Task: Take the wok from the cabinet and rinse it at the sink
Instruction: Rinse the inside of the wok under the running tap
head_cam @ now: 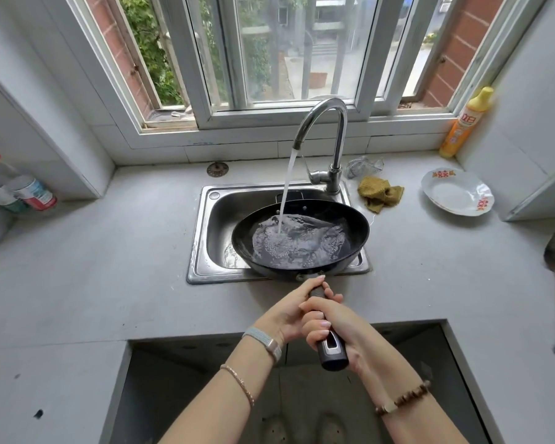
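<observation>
Left hand: the left hand gripped the front of the handle, closed round it, with the thumb lying along the top toward the pan.
Right hand: the right hand gripped the same handle just behind the left, touching it, with its fingers curled over the top and the nails showing.
Handle end: the black butt with a metal inset stuck out behind the right fingers, toward the person.
Wok: the wok sat just ahead of the left thumb tip, bowl up, over the right part of the sink. Its near rim overhung the sink's front edge.
Water: a stream fell into the wok left of centre, and a bubbling pool covered the bottom.
Faucet: the faucet stood well beyond the fingers, behind the sink, with its spout curving left.
Cloth: an olive cloth lay ahead and right of the fingers, on the counter beside the sink's back right corner.
Plate: a white plate with red marks lay farther right on the counter.
Soap: a yellow bottle stood far ahead and right, against the wall.
Wrists: a watch was behind the left hand, and beads were behind the right.
</observation>
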### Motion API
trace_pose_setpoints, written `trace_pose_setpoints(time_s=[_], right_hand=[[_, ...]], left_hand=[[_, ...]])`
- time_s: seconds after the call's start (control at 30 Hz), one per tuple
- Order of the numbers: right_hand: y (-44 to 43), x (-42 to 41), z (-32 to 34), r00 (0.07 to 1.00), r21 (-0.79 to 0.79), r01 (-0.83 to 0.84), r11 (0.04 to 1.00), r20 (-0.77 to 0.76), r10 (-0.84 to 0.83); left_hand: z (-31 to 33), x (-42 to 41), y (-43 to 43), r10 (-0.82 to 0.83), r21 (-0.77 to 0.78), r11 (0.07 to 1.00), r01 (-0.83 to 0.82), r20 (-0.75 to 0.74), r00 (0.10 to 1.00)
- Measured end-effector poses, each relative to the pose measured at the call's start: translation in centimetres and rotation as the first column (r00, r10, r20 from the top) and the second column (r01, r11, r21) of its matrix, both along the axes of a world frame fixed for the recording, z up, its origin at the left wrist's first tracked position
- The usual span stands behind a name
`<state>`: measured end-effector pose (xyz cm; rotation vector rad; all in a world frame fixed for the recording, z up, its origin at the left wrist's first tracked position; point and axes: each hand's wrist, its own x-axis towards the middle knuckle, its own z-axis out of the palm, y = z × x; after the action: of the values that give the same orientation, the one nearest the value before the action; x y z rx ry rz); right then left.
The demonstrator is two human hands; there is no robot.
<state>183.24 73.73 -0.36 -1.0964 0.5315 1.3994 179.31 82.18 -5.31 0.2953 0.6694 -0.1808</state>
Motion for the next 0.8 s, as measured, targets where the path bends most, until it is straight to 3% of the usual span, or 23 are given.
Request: trace_pose_setpoints(time_s=[0.23,0.47,0.8], right_hand=[[1.2,-1.3,2.4,0.968,-0.053,-0.171,0.984,0.179,0.178],[1.9,-2.4,2.3,0.815,-0.188,-0.339,0.922,0.431,0.388],[0.8,-2.3,2.4,0.698,-0.325,-0.356,0.876,0.531,0.481]], left_hand=[[0.3,-0.9,1.1,0.054,-0.077,0.996,-0.050,0.055,0.997],[0.9,-1.4,1.5,0.145,-0.096,0.987,-0.132,0.146,0.979],[0.8,-0.9,-0.1,0.209,-0.217,0.966,-0.142,0.326,0.922]])
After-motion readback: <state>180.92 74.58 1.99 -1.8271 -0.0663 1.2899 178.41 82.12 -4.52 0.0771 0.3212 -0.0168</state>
